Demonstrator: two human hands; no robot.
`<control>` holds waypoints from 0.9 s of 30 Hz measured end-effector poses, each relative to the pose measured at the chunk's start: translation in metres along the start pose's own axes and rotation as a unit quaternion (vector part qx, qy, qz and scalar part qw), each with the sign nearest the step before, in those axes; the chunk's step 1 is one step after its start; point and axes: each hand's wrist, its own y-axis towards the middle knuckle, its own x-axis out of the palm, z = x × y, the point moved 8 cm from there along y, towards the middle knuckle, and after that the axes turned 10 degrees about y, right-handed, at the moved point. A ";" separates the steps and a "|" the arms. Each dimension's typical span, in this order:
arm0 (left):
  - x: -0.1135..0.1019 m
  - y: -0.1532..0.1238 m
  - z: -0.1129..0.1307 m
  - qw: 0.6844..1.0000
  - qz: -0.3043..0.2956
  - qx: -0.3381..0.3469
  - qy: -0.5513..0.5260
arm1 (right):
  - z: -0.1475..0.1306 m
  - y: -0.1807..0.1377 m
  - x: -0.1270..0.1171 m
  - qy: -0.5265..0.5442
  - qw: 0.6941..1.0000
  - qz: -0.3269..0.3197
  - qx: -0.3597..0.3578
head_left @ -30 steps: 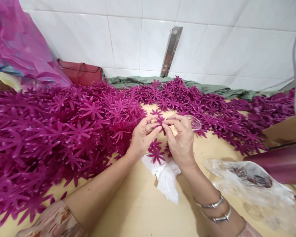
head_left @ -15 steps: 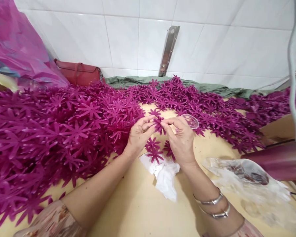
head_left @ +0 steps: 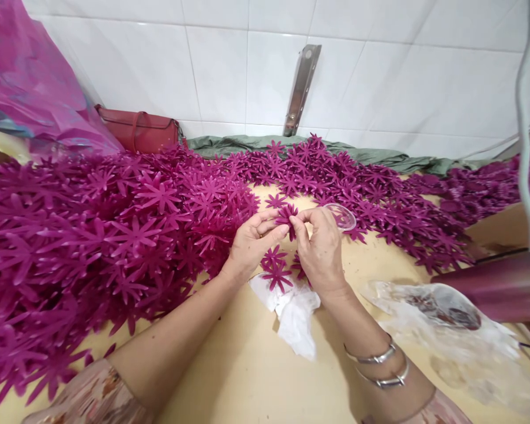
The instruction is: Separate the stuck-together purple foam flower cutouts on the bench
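Both my hands meet over the middle of the tan table (head_left: 247, 377). My left hand (head_left: 249, 244) and my right hand (head_left: 320, 247) pinch the same magenta flower cutout (head_left: 286, 214) between thumbs and fingertips. A few loose flower cutouts (head_left: 276, 268) lie on a crumpled white plastic scrap (head_left: 294, 318) just below my hands. A huge heap of the same magenta flower cutouts (head_left: 92, 235) covers the table to the left and runs along the back. A small clear plastic lid (head_left: 341, 216) lies just beyond my right hand.
A red handbag (head_left: 136, 132) leans on the white tiled wall at the back left, beside a pink plastic bag (head_left: 26, 82). A clear plastic bag (head_left: 446, 330) lies at the right, under a dark maroon cylinder (head_left: 499, 288). A grey cable (head_left: 523, 147) hangs at the far right.
My hands stayed together on the flower cutout, with the fingers shifting slightly around it. The view moved a little.
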 end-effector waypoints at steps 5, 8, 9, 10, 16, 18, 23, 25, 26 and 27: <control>-0.003 0.000 -0.002 0.999 0.020 -0.022 -0.012 | 0.001 -0.002 0.003 0.050 0.998 -0.010 0.037; -0.006 0.000 -0.001 0.999 0.027 -0.022 -0.027 | 0.004 -0.003 0.004 0.094 0.993 -0.018 0.071; -0.007 0.001 -0.001 0.999 0.032 -0.021 -0.029 | 0.005 -0.003 0.006 0.107 0.991 -0.024 0.081; -0.008 0.001 0.000 0.999 0.038 -0.020 -0.030 | 0.006 -0.003 0.007 0.119 0.989 -0.030 0.088; -0.009 0.000 0.002 0.998 0.036 -0.026 -0.032 | 0.010 -0.004 0.012 0.153 0.983 -0.044 0.094; -0.009 -0.001 0.002 0.998 0.033 -0.036 -0.032 | 0.013 -0.005 0.012 0.167 0.979 -0.042 0.112; -0.008 -0.003 0.000 0.998 0.031 -0.050 -0.029 | 0.022 -0.006 0.012 0.231 0.954 -0.040 0.186; -0.009 -0.002 -0.001 0.998 0.034 -0.051 -0.031 | 0.027 -0.007 0.012 0.252 0.944 -0.033 0.209; -0.010 -0.001 -0.001 0.997 0.043 -0.050 -0.034 | 0.029 -0.007 0.011 0.257 0.942 -0.026 0.215; -0.013 -0.001 -0.002 0.997 0.057 -0.048 -0.037 | 0.029 -0.007 0.010 0.251 0.945 -0.019 0.208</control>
